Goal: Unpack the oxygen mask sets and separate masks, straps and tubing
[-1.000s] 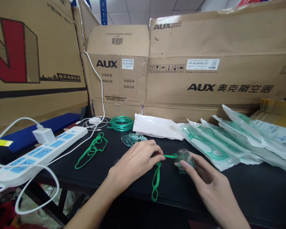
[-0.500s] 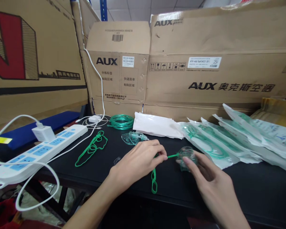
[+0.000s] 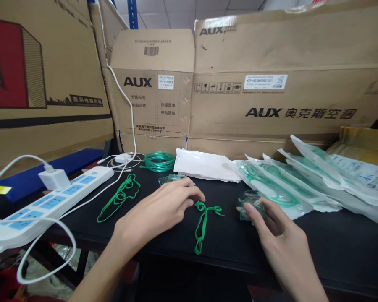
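Note:
My right hand [image 3: 279, 235] grips a clear green-tinted plastic oxygen mask [image 3: 252, 205] just above the black table, thumb on the near side. A green elastic strap [image 3: 202, 226] lies loose on the table between my hands, apart from the mask. My left hand [image 3: 164, 205] hovers palm down just left of the strap, fingers loosely bent and holding nothing I can see. Behind it shows a clear plastic mask piece [image 3: 168, 179], partly covered by my fingers. Another tangled green strap [image 3: 121, 199] lies farther left.
Coiled green tubing [image 3: 159, 162] and a white packet [image 3: 206, 165] lie at the back. Several clear packs with green tubing [image 3: 277, 188] are spread on the right. A white power strip [image 3: 53, 201] with cables takes up the left edge. Cardboard boxes [image 3: 239, 100] stand behind the table [image 3: 233, 247].
My left hand has let go of the green strap and moved left. The strap has come away from the mask and rests on the table. My right hand still holds the mask.

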Action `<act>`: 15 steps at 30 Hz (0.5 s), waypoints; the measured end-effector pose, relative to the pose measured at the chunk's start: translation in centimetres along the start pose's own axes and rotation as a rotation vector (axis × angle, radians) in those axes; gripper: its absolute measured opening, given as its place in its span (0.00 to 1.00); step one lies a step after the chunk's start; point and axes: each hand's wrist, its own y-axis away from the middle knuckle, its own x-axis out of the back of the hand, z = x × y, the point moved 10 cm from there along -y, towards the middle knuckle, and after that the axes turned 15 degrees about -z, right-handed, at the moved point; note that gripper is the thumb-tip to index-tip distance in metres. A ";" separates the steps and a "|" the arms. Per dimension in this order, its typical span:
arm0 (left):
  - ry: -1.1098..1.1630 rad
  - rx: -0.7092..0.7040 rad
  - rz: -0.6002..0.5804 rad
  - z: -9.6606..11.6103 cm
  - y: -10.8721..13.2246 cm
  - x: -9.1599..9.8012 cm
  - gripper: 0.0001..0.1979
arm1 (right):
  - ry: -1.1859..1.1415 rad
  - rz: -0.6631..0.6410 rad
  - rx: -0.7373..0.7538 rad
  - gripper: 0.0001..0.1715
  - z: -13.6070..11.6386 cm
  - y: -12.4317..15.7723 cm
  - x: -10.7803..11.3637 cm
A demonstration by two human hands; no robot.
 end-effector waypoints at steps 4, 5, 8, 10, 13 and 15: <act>-0.019 -0.038 -0.109 0.4 -0.1 -1.8 0.22 | 0.011 -0.024 0.003 0.25 0.1 0.0 -0.2; -0.030 -0.044 -0.130 0.5 -0.4 -2.4 0.22 | 0.016 -0.033 0.009 0.25 0.0 0.0 -0.3; 0.004 -0.017 -0.157 0.5 -1.2 -3.8 0.13 | 0.041 -0.062 0.023 0.26 0.0 -0.2 -0.6; 0.065 0.017 -0.152 0.4 -1.6 -4.2 0.06 | 0.055 -0.071 0.024 0.27 0.0 -0.3 -0.7; 0.086 0.017 -0.129 1.2 -2.2 -4.4 0.03 | 0.057 -0.064 0.006 0.28 0.7 -0.5 -0.4; 0.053 -0.005 -0.110 2.0 -2.6 -4.4 0.06 | 0.062 -0.045 0.023 0.27 1.3 -0.8 0.0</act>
